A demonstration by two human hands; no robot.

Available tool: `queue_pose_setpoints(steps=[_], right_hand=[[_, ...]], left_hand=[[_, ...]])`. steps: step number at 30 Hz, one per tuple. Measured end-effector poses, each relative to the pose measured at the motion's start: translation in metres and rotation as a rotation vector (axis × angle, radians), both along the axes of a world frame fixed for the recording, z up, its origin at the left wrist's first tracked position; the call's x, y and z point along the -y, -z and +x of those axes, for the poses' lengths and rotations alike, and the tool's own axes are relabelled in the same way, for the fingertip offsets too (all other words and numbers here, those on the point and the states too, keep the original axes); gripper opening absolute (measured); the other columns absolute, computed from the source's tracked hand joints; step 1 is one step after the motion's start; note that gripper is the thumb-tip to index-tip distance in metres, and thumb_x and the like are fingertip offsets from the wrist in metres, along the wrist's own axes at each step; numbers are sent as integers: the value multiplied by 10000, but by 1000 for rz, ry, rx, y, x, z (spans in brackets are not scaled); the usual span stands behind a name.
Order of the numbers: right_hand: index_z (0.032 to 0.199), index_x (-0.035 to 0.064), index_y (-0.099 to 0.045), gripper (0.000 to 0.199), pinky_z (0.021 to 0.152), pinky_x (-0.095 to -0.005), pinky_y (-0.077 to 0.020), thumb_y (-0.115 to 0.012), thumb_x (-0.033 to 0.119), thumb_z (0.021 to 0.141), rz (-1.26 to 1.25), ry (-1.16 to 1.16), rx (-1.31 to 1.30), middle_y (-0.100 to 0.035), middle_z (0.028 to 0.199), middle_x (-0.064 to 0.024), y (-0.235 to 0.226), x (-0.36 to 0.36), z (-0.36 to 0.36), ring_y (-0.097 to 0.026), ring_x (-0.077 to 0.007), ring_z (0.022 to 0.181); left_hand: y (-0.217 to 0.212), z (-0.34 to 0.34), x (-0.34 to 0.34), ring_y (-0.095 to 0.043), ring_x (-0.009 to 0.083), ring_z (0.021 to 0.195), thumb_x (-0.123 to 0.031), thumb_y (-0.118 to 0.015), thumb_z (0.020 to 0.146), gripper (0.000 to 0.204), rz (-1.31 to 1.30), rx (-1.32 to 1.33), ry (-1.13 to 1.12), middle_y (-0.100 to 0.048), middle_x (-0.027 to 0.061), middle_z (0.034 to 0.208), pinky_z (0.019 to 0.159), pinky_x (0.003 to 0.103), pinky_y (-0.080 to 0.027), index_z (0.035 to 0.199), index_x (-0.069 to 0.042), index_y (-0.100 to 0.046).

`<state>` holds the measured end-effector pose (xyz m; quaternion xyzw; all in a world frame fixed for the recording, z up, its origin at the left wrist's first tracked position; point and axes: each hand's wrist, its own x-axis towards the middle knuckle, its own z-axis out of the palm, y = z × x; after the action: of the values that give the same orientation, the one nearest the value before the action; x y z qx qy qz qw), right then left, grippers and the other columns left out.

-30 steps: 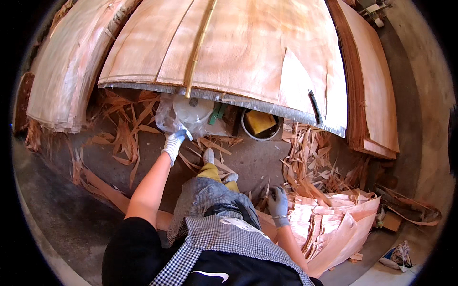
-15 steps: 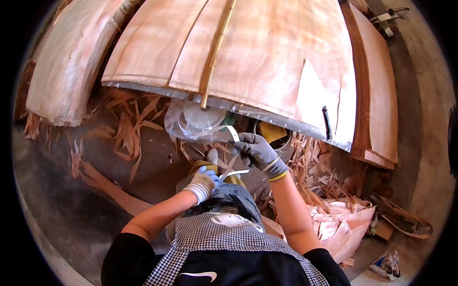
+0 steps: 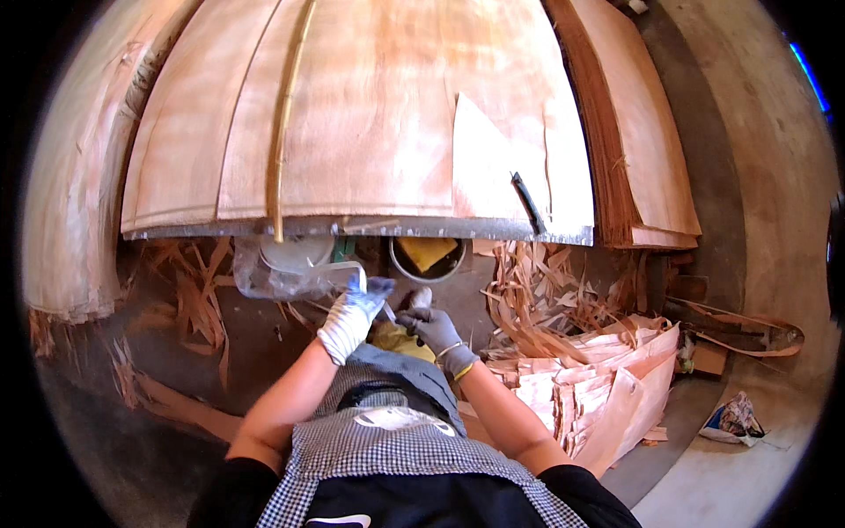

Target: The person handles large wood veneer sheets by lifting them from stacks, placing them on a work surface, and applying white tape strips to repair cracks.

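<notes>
My left hand (image 3: pixel 350 315), in a white glove with blue fingertips, is closed on a narrow white strip (image 3: pixel 349 267). The strip runs back to a clear plastic bag (image 3: pixel 251 271) with a white round thing inside, below the table's edge. My right hand (image 3: pixel 433 333), in a dark grey glove with a yellow cuff edge, is pinched close beside the left. A short piece of the strip shows between the two hands. Wide sheets of wood veneer (image 3: pixel 387 114) lie in front of me, with a long thin bamboo stick (image 3: pixel 286 114) and a dark narrow tool (image 3: pixel 528 202) on top.
A round bucket (image 3: pixel 400 268) holding a yellow block (image 3: pixel 427 253) stands under the table edge. Stacked veneer rises at left (image 3: pixel 75 176) and right (image 3: pixel 642 123). Veneer scraps (image 3: pixel 546 299) litter the floor, with a bundle of broken sheets (image 3: pixel 607 387) to my right.
My left hand has moved up and forward along the strip. My right hand has come down and left, closer to my lap. The view has shifted to the right.
</notes>
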<state>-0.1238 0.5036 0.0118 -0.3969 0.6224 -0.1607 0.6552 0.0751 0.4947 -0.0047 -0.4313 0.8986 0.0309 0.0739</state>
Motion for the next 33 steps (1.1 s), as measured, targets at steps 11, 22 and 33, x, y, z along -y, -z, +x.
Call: queue_pose_setpoints(steps=[11,22,33], right_hand=[[955,28,-652,399,748,-422,-496,-656,370,749,-333,-5,-583,-655,914,-194,142,112,-70,-612,-369,898],[792,28,-622,201,632,-447,-463,-659,215,726,-230,82,-1196,-627,797,-200,42,62,-358,-595,-391,742],[768,36,-655,140,627,-365,-475,-691,152,699,-409,-76,-715,-637,767,-162,33,7,-369,-607,-280,677]], left_hand=[[29,-89,68,-437,250,1192,-339,-622,760,566,198,-163,-457,-482,50,1290,1050,529,-202,1271,-131,-498],[76,-140,68,-271,262,1335,-397,-616,773,716,333,219,-283,-346,26,1434,1107,546,-73,1382,-118,-362],[-5,-213,66,-256,345,1321,-508,-579,720,770,501,-118,-225,-364,153,1392,1065,516,-187,1327,-60,-423]])
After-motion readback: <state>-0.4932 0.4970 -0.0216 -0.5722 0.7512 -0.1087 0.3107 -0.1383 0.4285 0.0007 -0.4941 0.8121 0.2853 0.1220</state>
